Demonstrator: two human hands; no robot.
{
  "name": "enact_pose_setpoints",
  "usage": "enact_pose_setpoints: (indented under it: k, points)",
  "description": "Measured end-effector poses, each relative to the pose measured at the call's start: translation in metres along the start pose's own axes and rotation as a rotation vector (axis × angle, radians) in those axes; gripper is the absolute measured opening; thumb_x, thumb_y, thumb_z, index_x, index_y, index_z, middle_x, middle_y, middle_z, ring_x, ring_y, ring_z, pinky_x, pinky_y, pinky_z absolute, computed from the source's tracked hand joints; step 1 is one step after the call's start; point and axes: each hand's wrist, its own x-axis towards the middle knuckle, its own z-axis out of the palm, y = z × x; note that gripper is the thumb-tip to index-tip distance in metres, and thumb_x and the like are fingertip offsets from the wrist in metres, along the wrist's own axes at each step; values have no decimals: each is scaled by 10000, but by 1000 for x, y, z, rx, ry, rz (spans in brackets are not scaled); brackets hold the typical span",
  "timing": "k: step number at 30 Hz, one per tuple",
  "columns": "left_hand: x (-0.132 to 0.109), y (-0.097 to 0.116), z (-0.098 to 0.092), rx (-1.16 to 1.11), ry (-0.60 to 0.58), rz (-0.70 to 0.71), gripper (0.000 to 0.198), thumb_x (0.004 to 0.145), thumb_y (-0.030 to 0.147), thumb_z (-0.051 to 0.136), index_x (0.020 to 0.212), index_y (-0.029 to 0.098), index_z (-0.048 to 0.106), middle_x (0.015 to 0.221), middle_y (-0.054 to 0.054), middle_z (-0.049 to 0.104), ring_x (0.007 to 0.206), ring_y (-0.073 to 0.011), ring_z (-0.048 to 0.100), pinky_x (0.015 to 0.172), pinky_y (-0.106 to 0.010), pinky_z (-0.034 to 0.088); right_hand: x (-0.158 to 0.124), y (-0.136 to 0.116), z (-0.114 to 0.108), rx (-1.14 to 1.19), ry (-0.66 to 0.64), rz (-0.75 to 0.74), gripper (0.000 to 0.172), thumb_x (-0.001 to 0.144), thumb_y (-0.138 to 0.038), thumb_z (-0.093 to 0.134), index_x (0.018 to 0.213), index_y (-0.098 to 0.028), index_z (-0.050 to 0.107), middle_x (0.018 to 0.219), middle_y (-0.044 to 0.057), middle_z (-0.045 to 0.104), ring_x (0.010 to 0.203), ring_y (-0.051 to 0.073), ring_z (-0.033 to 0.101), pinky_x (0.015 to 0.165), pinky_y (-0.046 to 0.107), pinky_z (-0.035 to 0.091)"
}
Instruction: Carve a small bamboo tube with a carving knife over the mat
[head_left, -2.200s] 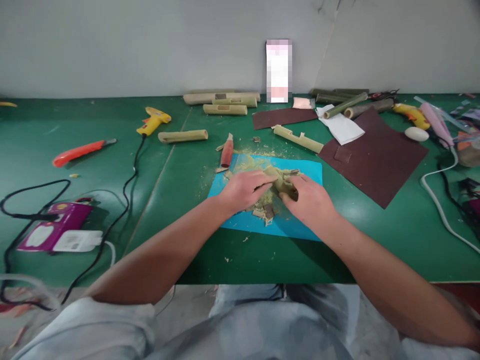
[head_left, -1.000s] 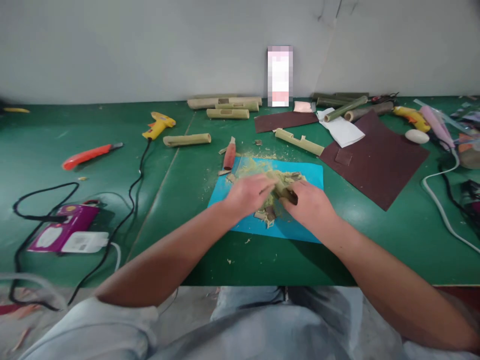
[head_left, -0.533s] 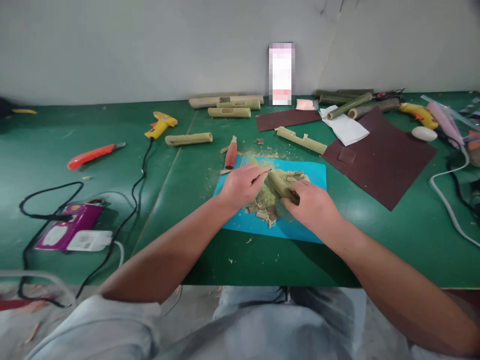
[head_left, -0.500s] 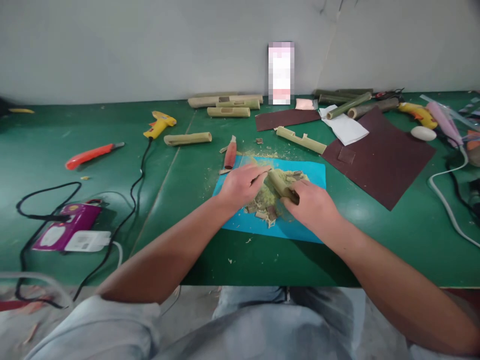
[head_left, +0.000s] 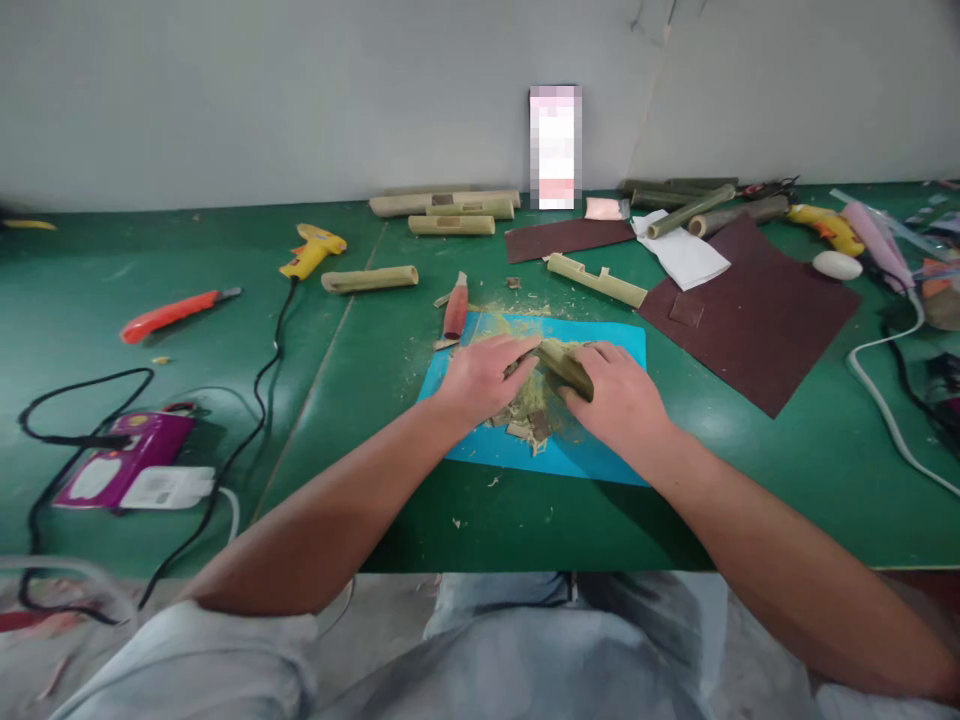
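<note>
A short green bamboo tube [head_left: 564, 367] lies slanted over a blue sheet [head_left: 607, 448] on the green table. My right hand [head_left: 619, 402] is closed around the tube's near end. My left hand [head_left: 484, 377] rests beside it with fingers curled, the fingertips touching the tube's far end; what they pinch, if anything, is hidden. Under both hands sits a heap of pale green shavings and small offcuts [head_left: 525, 420].
A red-handled knife [head_left: 454, 309] lies just behind the sheet. Several bamboo pieces [head_left: 370, 278], a yellow glue gun [head_left: 309, 250], an orange cutter [head_left: 169, 312], brown sandpaper [head_left: 757, 320] and cables [head_left: 247, 420] are spread around. A purple device [head_left: 112, 470] sits at the left.
The bamboo tube has tilted flatter and my right hand has shifted slightly toward the far side. My left hand stays pressed against the tube's end over the shavings.
</note>
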Motion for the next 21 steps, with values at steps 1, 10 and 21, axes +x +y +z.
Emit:
enact_pose_setpoints:
  k: [1, 10, 21]
  points:
    - [1, 1, 0, -18, 1, -5, 362, 1063, 363, 561, 1290, 192, 786, 1090, -104, 829, 979, -245, 786, 877, -359, 639, 1, 1, 2, 8, 7, -14, 279, 933, -255, 655, 1196, -168, 688, 1220, 175, 714, 1114, 340, 632, 964, 481, 512]
    - [-4, 13, -3, -206, 75, -175, 376, 981, 272, 614, 1302, 180, 786, 1083, -79, 831, 826, -187, 744, 780, -318, 599, 8, 11, 4, 22, 30, -84, 242, 883, -138, 568, 1079, -160, 710, 1117, 175, 701, 1036, 331, 614, 901, 476, 505]
    - [-2, 14, -8, -330, 125, -184, 135, 930, 257, 687, 854, 181, 769, 965, -70, 757, 926, -195, 693, 803, -317, 550, 10, 17, 4, 150, -19, -104, 350, 813, -101, 585, 1128, -185, 713, 1159, 145, 700, 1061, 312, 626, 895, 444, 510]
